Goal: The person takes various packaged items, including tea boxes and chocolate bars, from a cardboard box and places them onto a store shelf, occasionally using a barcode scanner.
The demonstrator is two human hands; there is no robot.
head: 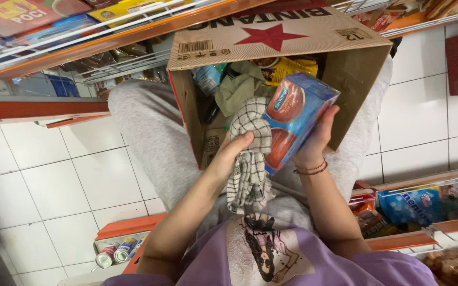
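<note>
Hands: R grips blue box, L checked cloth, over carton.

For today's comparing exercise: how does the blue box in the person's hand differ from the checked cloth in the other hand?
1. The blue box is stiff with flat sides; the checked cloth is soft and crumpled.
2. The box is blue with red pictures; the cloth is white with dark lines.
3. The right hand holds the box tilted; the cloth hangs from the left hand.
Both are held over the cardboard box.
</note>
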